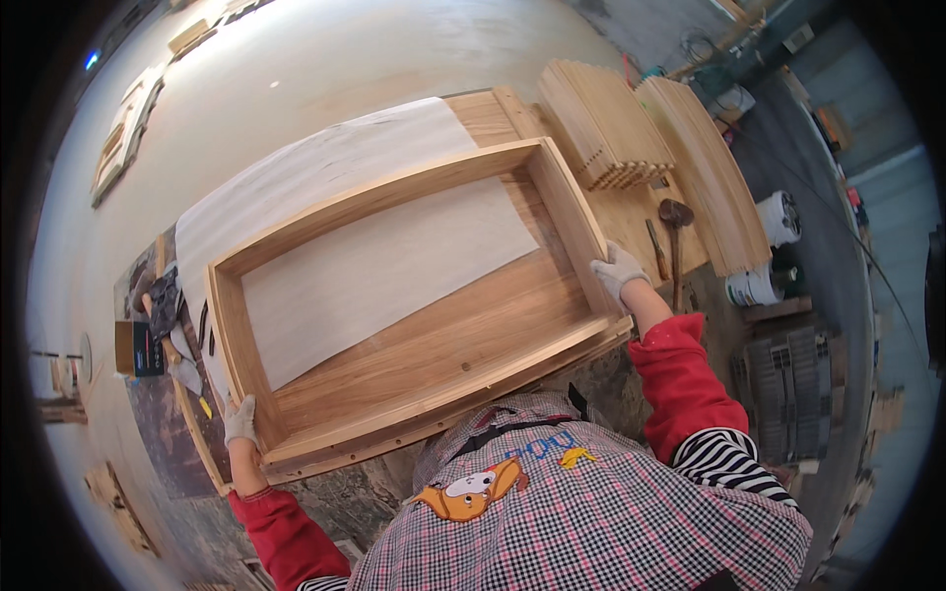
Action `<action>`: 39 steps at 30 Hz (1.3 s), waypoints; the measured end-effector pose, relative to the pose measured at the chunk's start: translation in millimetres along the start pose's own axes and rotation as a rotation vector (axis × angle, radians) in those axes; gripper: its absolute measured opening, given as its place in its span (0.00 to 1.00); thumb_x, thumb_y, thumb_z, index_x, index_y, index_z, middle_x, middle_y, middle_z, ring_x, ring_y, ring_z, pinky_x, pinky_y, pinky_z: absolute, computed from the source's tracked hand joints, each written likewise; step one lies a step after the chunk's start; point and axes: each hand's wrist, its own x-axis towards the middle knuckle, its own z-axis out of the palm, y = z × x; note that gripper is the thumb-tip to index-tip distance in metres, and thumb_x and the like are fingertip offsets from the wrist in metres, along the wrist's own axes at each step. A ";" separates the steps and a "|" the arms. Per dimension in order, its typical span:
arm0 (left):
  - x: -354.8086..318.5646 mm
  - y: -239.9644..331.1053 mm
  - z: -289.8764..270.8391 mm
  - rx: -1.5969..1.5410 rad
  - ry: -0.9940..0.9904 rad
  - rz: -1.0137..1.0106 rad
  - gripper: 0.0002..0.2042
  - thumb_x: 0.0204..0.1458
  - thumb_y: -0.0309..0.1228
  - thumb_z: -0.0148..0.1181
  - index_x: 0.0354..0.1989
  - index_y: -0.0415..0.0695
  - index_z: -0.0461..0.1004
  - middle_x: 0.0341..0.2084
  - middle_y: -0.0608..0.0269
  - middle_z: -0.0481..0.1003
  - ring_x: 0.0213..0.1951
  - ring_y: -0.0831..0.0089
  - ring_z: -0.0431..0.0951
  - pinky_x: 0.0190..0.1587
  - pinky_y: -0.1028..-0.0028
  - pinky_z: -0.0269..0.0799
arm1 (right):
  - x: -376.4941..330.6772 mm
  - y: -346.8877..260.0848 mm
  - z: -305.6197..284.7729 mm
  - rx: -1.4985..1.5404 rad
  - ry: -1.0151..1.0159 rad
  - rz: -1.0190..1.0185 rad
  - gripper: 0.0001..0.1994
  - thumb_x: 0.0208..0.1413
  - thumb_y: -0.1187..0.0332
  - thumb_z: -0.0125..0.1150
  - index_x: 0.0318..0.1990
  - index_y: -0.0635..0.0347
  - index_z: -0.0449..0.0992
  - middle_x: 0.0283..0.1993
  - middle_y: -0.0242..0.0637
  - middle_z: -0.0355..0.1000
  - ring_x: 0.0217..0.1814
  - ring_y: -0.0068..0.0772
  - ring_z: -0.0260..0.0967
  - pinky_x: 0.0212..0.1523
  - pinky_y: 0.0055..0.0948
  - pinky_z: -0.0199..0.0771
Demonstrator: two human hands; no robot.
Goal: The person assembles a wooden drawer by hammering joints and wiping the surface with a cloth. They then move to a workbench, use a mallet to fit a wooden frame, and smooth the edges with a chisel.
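A rectangular wooden frame, like a drawer box without a bottom (389,207), is between my two hands, tilted across the workbench. My left hand (239,421), in a light glove, grips its near left corner. My right hand (619,270), gloved too, is closed over its right side board near the front corner. Through the frame I see a white sheet (384,281) lying over a brown wooden panel (443,335). The sheet also reaches out past the frame's far side. Along the near side, another wooden edge with small holes shows beneath the frame. My fingertips are partly hidden.
Stacked wooden boards (606,123) stand at the far right, beside longer boards (705,177). A mallet (675,222) lies nearer, next to a thin tool (656,246). White buckets (754,286) are on the floor at right. A small dark box (138,349) and tools lie at left.
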 end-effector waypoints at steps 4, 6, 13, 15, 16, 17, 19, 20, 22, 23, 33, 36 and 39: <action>6.3 -32.1 -5.9 -0.038 -0.003 0.051 0.30 0.52 0.27 0.57 0.65 0.49 0.56 0.47 0.61 0.70 0.45 0.68 0.70 0.46 0.70 0.70 | -2.6 -1.4 -2.8 0.056 0.012 0.059 0.24 0.48 0.59 0.57 0.54 0.56 0.68 0.46 0.53 0.73 0.49 0.53 0.70 0.48 0.39 0.69; 15.3 -48.4 -4.6 -0.001 -0.021 0.131 0.33 0.52 0.27 0.57 0.67 0.49 0.53 0.50 0.60 0.69 0.46 0.68 0.70 0.47 0.70 0.69 | 6.1 11.9 -5.5 0.016 0.010 0.072 0.23 0.49 0.59 0.56 0.53 0.57 0.68 0.47 0.52 0.72 0.50 0.53 0.69 0.49 0.39 0.68; -10.7 -21.3 16.2 0.046 0.117 0.153 0.29 0.52 0.24 0.56 0.64 0.44 0.57 0.48 0.56 0.71 0.47 0.64 0.71 0.51 0.69 0.67 | 1.0 5.1 -11.9 -0.078 -0.018 0.093 0.28 0.50 0.55 0.60 0.56 0.59 0.66 0.48 0.52 0.72 0.51 0.51 0.69 0.51 0.39 0.67; -38.9 9.2 40.6 0.679 0.440 0.582 0.29 0.51 0.25 0.56 0.64 0.42 0.57 0.49 0.51 0.71 0.50 0.59 0.70 0.55 0.66 0.65 | -3.3 12.2 -12.1 0.129 0.020 -0.031 0.31 0.52 0.53 0.60 0.60 0.60 0.62 0.50 0.48 0.70 0.51 0.44 0.68 0.52 0.36 0.66; -53.2 24.7 59.2 0.996 0.597 0.797 0.30 0.51 0.26 0.56 0.64 0.41 0.56 0.50 0.49 0.70 0.52 0.56 0.70 0.57 0.65 0.64 | -4.7 16.8 -13.8 0.232 0.041 -0.091 0.33 0.54 0.52 0.59 0.62 0.61 0.60 0.51 0.46 0.70 0.52 0.41 0.68 0.52 0.34 0.66; -65.6 36.9 73.9 0.921 0.512 0.851 0.30 0.51 0.26 0.57 0.64 0.40 0.57 0.51 0.47 0.70 0.54 0.55 0.69 0.58 0.64 0.63 | -6.7 14.7 -17.5 0.344 0.028 -0.077 0.33 0.55 0.52 0.58 0.63 0.62 0.59 0.52 0.43 0.69 0.51 0.37 0.67 0.52 0.32 0.65; -88.2 56.9 111.6 0.774 0.325 0.942 0.30 0.50 0.27 0.57 0.63 0.39 0.58 0.52 0.44 0.69 0.57 0.52 0.66 0.61 0.62 0.60 | -13.0 9.1 -31.5 0.565 -0.003 -0.031 0.33 0.58 0.52 0.56 0.65 0.64 0.55 0.53 0.38 0.66 0.51 0.29 0.64 0.52 0.28 0.64; -97.9 58.5 138.3 0.679 0.116 0.854 0.29 0.50 0.28 0.58 0.63 0.40 0.59 0.52 0.45 0.69 0.54 0.52 0.69 0.59 0.62 0.62 | -18.2 12.8 -38.4 0.592 -0.003 -0.005 0.32 0.59 0.53 0.55 0.64 0.64 0.56 0.52 0.37 0.66 0.50 0.27 0.63 0.51 0.26 0.64; -142.0 82.8 205.8 0.527 -0.308 0.630 0.27 0.52 0.32 0.58 0.61 0.42 0.61 0.49 0.47 0.71 0.48 0.53 0.74 0.53 0.63 0.67 | -23.9 27.7 -48.4 0.651 -0.010 0.049 0.30 0.61 0.54 0.53 0.64 0.64 0.57 0.51 0.35 0.66 0.47 0.23 0.62 0.49 0.23 0.64; -170.6 103.9 239.8 0.469 -0.522 0.494 0.26 0.52 0.35 0.57 0.61 0.43 0.62 0.47 0.48 0.73 0.44 0.53 0.76 0.49 0.63 0.70 | -24.9 41.6 -49.9 0.602 0.009 0.059 0.28 0.61 0.54 0.53 0.62 0.64 0.60 0.47 0.33 0.68 0.44 0.23 0.63 0.47 0.22 0.65; -243.8 128.4 420.5 1.245 -0.534 0.631 0.31 0.42 0.50 0.66 0.55 0.51 0.68 0.39 0.53 0.78 0.43 0.54 0.78 0.44 0.62 0.72 | -48.4 202.7 -89.1 0.642 -0.109 0.222 0.20 0.61 0.61 0.54 0.56 0.63 0.68 0.41 0.33 0.72 0.38 0.22 0.67 0.41 0.22 0.69; -245.2 120.9 429.0 1.271 -0.477 0.641 0.27 0.41 0.48 0.67 0.51 0.52 0.72 0.38 0.56 0.78 0.42 0.58 0.78 0.43 0.64 0.72 | -45.7 232.6 -100.9 0.644 -0.097 0.236 0.19 0.61 0.63 0.54 0.55 0.64 0.68 0.39 0.32 0.71 0.37 0.21 0.66 0.40 0.22 0.68; -244.6 110.7 431.7 1.256 -0.409 0.641 0.26 0.41 0.48 0.67 0.49 0.54 0.73 0.37 0.59 0.78 0.40 0.59 0.78 0.41 0.63 0.72 | -31.9 248.6 -104.9 0.650 -0.112 0.187 0.18 0.60 0.63 0.54 0.54 0.64 0.68 0.36 0.30 0.70 0.35 0.21 0.66 0.39 0.21 0.67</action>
